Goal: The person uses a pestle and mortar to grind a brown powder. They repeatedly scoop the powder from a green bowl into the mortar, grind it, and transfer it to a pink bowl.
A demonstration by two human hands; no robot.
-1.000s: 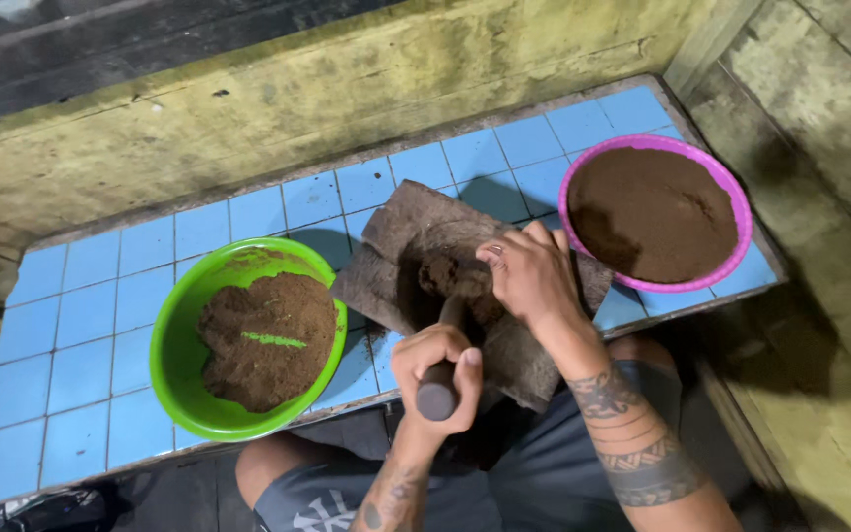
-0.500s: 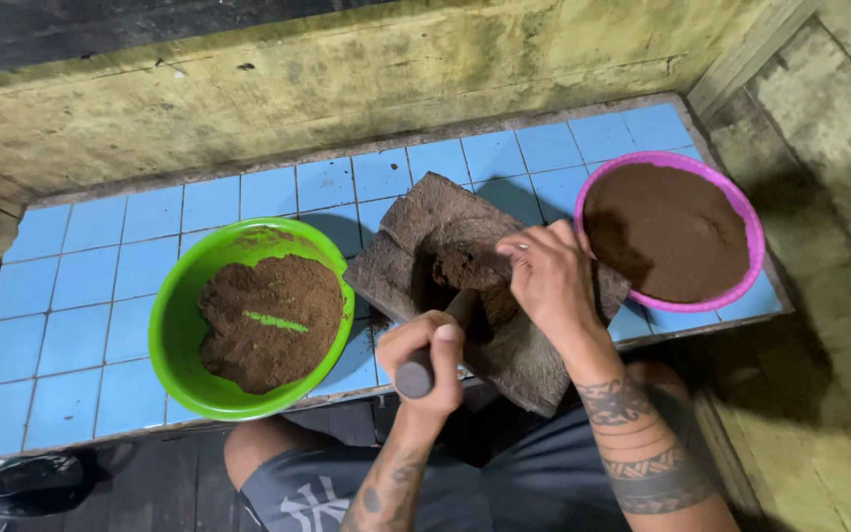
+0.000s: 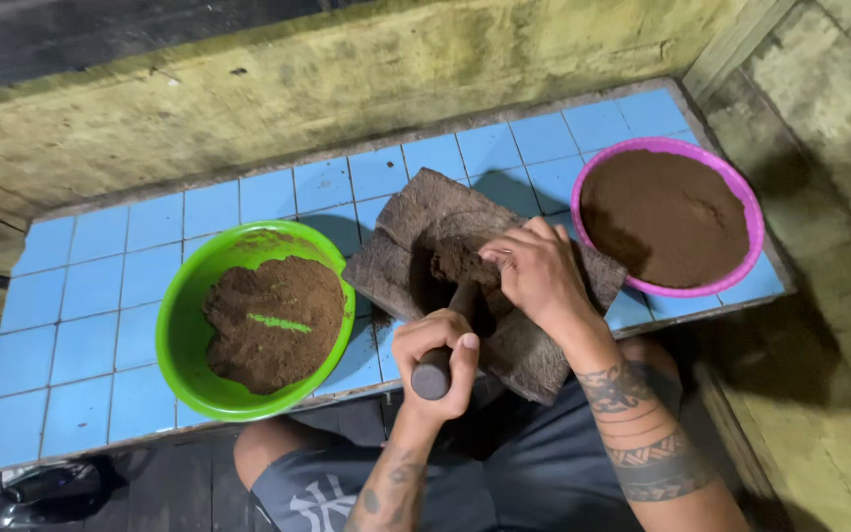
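From the head camera, the left hand point(image 3: 437, 357) has its fingers wrapped tight around a dark pestle point(image 3: 442, 348). The right hand point(image 3: 536, 273) pinches brown paste point(image 3: 457, 261) on the stone slab point(image 3: 416, 236), which lies on the blue-tiled worktop point(image 3: 100, 286) between a green bowl point(image 3: 189, 325) and a pink bowl point(image 3: 751, 212).

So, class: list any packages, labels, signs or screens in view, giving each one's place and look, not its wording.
None in view: only a round green plastic bowl and a round pink plastic bowl of brown powder, unlabelled, on the blue tiled ledge.
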